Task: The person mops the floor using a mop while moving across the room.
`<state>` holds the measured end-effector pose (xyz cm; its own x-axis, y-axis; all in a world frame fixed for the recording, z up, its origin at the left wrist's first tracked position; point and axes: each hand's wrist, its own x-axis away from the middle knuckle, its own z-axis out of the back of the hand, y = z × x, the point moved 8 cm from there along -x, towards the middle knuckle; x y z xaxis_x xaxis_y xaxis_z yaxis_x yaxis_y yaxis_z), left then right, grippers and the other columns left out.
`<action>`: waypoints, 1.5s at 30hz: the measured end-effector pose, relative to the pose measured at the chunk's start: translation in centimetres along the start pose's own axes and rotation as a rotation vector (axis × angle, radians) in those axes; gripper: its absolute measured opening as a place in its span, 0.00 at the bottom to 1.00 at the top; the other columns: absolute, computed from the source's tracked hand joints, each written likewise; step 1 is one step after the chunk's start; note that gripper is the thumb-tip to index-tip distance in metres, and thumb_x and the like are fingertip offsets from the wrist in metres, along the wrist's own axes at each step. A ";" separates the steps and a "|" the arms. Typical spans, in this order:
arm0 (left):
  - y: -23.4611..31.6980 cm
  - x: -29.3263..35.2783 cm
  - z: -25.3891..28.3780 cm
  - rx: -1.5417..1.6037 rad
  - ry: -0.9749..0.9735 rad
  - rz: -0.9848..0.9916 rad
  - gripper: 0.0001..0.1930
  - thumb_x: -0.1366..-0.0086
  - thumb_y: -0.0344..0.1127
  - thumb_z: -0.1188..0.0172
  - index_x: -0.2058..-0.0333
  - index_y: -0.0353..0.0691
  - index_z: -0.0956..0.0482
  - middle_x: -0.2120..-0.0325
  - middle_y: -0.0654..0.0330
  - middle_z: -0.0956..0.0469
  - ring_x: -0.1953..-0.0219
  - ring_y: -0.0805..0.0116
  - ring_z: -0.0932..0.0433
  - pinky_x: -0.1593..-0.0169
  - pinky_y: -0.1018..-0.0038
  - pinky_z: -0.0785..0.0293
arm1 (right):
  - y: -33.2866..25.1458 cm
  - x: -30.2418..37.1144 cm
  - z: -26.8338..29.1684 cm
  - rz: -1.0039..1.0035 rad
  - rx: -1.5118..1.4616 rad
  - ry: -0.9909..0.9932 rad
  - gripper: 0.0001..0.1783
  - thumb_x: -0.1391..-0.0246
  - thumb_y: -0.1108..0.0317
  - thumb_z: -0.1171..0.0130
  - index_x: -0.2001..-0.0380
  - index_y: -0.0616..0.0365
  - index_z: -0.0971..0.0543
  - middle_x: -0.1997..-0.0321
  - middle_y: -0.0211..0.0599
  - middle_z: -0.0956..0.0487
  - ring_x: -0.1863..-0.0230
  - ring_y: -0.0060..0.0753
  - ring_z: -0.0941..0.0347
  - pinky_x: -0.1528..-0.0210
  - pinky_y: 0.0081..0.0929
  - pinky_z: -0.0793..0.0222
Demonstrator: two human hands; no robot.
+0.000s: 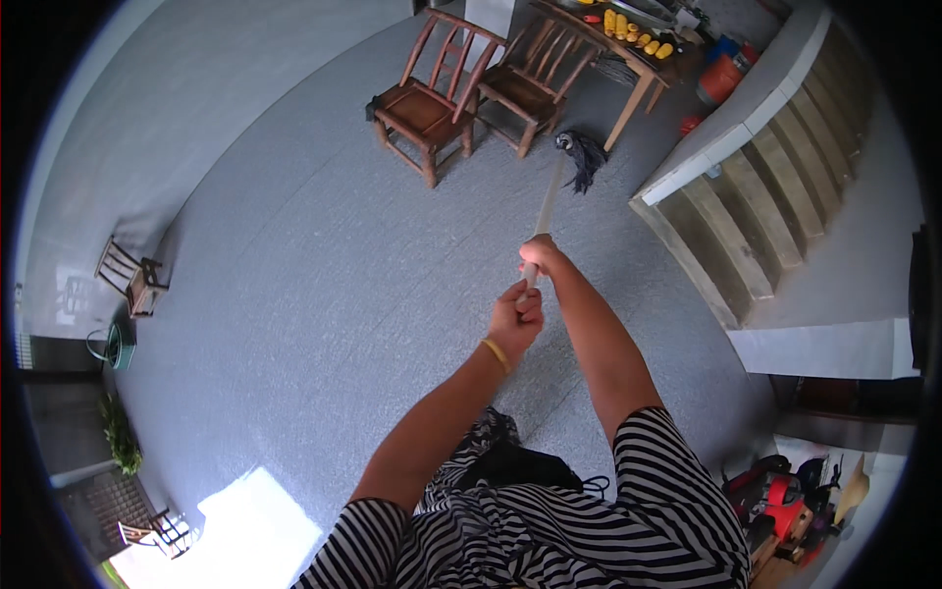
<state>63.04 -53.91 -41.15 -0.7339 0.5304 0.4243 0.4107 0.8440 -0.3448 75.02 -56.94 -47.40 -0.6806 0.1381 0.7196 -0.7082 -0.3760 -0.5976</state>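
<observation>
Mop (579, 157) is being held out ahead of the person, its dark stringy head lying on the grey floor (294, 275) just in front of the nearer wooden chair (525, 83) and beside the leg of a wooden table (638, 59). The pale handle (546, 206) is running back from the head at a low slant to the hands, which suits a long reach across the floor while the person is standing well back. The right hand (543, 257) is gripping the handle farther forward, fingers wrapped closed round it, the arm nearly straight. The left hand (515, 316) is closed on the handle's near end just behind the right, wearing a yellow wristband (497, 353); stacked this way, the rear hand appears to be steering while the forward one is bearing down, though that is a judgement. A second wooden chair (427, 108) is standing to the left of the first, both clear of the mop head. Yellow corn cobs (633, 34) are lying in a row on the table. Concrete stairs (775, 187) are rising at the right, with an orange bucket (724, 74) at their far end. A small folding chair (132, 280) is standing well apart at the left wall. Sunlight is falling in a bright patch at lower left.
</observation>
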 end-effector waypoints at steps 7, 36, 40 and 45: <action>-3.7 1.9 3.4 0.066 0.053 0.002 0.07 0.48 0.35 0.60 0.77 0.39 0.42 0.89 0.69 0.45 0.92 0.83 0.50 0.89 0.86 0.55 | 5.1 -1.6 1.5 0.034 0.447 0.183 0.12 0.63 0.74 0.59 0.71 0.67 0.35 0.78 0.47 0.29 0.76 0.33 0.30 0.75 0.22 0.35; -10.0 52.1 19.9 0.075 0.176 -0.663 0.04 0.48 0.32 0.59 0.77 0.41 0.43 0.88 0.69 0.46 0.93 0.87 0.52 0.92 0.91 0.55 | 29.1 34.3 -35.3 -0.703 -0.269 -0.683 0.05 0.73 0.74 0.61 0.94 0.55 0.44 0.94 0.32 0.44 0.92 0.26 0.47 0.87 0.23 0.45; -10.6 49.9 20.2 0.238 0.045 -0.760 0.06 0.48 0.33 0.59 0.77 0.39 0.44 0.88 0.68 0.46 0.92 0.85 0.51 0.90 0.89 0.53 | 29.5 33.2 -37.4 -0.607 -0.087 -0.720 0.05 0.74 0.74 0.61 0.94 0.56 0.43 0.94 0.34 0.43 0.92 0.28 0.46 0.88 0.24 0.45; -5.5 44.3 17.4 0.263 -0.113 -0.731 0.09 0.47 0.37 0.58 0.77 0.37 0.43 0.88 0.68 0.46 0.91 0.82 0.50 0.88 0.87 0.51 | 23.1 27.9 -41.8 -0.398 -0.115 -0.871 0.06 0.70 0.72 0.55 0.86 0.58 0.41 0.91 0.34 0.41 0.90 0.28 0.42 0.88 0.23 0.41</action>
<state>18.83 -36.43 -35.07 -0.8251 -0.1756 0.5370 -0.3292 0.9219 -0.2043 31.76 -23.47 -55.89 -0.0413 -0.5100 0.8592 -0.9027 -0.3496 -0.2509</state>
